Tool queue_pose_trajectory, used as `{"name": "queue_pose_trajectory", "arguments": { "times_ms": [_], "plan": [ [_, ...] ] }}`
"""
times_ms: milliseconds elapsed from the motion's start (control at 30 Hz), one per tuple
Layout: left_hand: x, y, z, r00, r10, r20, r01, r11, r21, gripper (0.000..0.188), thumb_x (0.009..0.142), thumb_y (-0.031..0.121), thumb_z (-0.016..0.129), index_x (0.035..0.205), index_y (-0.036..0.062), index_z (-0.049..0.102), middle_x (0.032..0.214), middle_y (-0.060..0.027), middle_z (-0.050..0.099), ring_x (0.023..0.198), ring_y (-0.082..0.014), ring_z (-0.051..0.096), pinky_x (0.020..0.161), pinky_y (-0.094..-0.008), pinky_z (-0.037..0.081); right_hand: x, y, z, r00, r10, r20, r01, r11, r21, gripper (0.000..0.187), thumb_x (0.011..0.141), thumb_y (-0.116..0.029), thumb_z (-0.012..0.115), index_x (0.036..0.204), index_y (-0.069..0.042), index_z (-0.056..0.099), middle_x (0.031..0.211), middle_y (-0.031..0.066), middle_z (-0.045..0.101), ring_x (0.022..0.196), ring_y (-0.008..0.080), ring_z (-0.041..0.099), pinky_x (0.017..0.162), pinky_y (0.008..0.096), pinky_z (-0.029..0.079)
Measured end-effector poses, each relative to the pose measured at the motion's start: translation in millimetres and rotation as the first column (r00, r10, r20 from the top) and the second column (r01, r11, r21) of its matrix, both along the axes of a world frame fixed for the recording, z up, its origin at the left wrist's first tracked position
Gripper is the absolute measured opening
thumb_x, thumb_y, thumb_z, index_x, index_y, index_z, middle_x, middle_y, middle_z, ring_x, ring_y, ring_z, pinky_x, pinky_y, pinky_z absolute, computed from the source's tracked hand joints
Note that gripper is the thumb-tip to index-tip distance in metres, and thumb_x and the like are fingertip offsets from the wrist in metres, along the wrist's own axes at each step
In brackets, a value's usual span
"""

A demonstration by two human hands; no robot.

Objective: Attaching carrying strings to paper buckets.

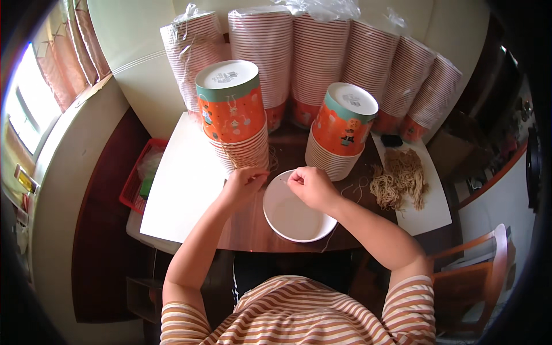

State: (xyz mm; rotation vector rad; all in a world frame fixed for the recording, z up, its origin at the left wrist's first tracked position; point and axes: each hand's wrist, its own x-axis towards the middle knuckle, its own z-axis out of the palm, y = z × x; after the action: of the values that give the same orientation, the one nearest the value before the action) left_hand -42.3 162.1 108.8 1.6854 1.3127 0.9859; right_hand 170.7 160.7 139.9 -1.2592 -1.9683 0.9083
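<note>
A white-lined paper bucket [296, 215] stands at the table's front edge with its open mouth toward me. My right hand [313, 187] is closed over its far rim, fingertips pinched just inside; what they hold is too small to make out. Left of the rim, my left hand [247, 183] is closed in a pinch, apart from the bucket, and its contents cannot be made out. Behind my left hand rises a stack of upside-down orange and green paper buckets [233, 118]. A shorter matching stack [345, 129] stands behind my right hand. Thin cord shows by the bucket's lower right.
A tangled heap of tan cords [399, 178] lies on the right, partly on a white sheet [434, 210]. Tall plastic-wrapped bucket stacks [319, 57] line the table's back. Another white sheet [169, 201] covers the left side, beside a red basket [135, 187]. A wooden chair [497, 270] stands at right.
</note>
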Motion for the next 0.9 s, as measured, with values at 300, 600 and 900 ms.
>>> {"name": "queue_pose_trajectory", "arguments": {
  "times_ms": [300,600,900],
  "plan": [
    [13.9,16.8,6.5,0.983,-0.180,0.045,0.183,0.980,-0.083,0.021,0.090,0.010,0.056,0.104,-0.0031,0.066,0.075,-0.0036,0.064,0.066,-0.0059,0.055,0.059,-0.0228,0.046,-8.3,12.1,-14.6,0.981,-0.053,0.188,0.012,0.977,0.214,0.011,0.077,-0.010,0.061,0.077,0.001,0.063,0.076,0.0167,0.064,0.068,0.0296,0.063,0.063,0.0369,0.050],
    [9.8,24.7,-5.2,0.971,-0.232,0.060,0.238,0.965,-0.110,0.021,0.090,0.009,0.056,0.104,-0.0014,0.066,0.073,-0.0019,0.064,0.065,-0.0045,0.053,0.058,-0.0224,0.045,-12.5,13.2,-18.6,0.984,-0.107,0.143,0.074,0.972,0.223,0.010,0.078,-0.009,0.061,0.076,0.000,0.064,0.071,0.0153,0.064,0.065,0.0281,0.063,0.060,0.0365,0.049],
    [17.0,1.1,7.0,0.966,-0.253,0.046,0.257,0.948,-0.188,0.022,0.088,0.008,0.055,0.105,-0.0012,0.066,0.075,-0.0013,0.064,0.068,-0.0052,0.056,0.061,-0.0230,0.048,-7.5,2.5,-13.8,0.992,-0.078,0.095,0.071,0.995,0.070,0.013,0.080,-0.013,0.060,0.078,-0.001,0.065,0.071,0.0158,0.065,0.068,0.0304,0.065,0.063,0.0395,0.050]
  ]
}}
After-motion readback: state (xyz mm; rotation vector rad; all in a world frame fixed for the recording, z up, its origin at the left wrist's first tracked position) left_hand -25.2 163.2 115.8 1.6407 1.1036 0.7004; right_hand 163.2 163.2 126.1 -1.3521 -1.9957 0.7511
